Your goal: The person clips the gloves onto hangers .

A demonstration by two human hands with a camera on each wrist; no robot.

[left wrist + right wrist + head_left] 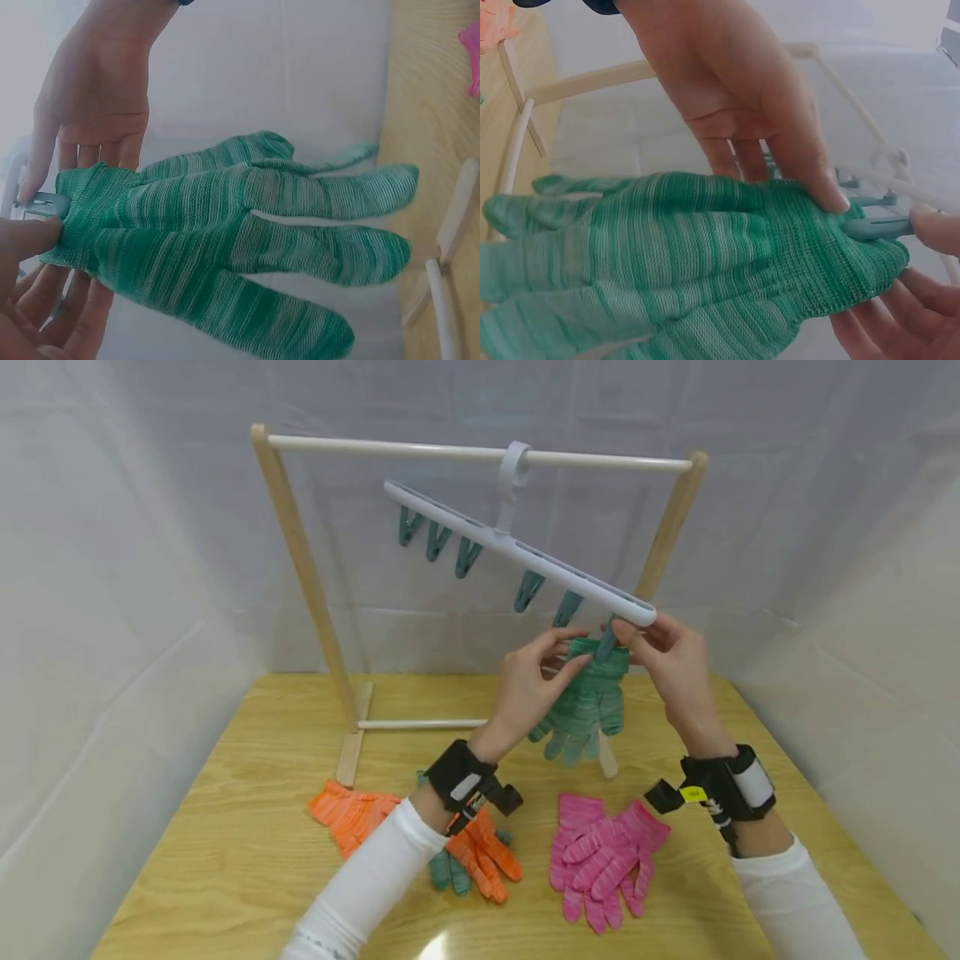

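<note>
Both hands at the cuff of a green glove, under the end clip of the hanger.

The left hand pinches the cuff of the green glove; the right hand has its fingers closed on the end clip of the clip hanger, which tilts down toward 4 o'clock. The glove looks light, soft and limp, best held by its thicker cuff. Its long axis hangs cuff at 12, fingers at 6, above the table.

Both hands raised, seemingly pinching
</note>
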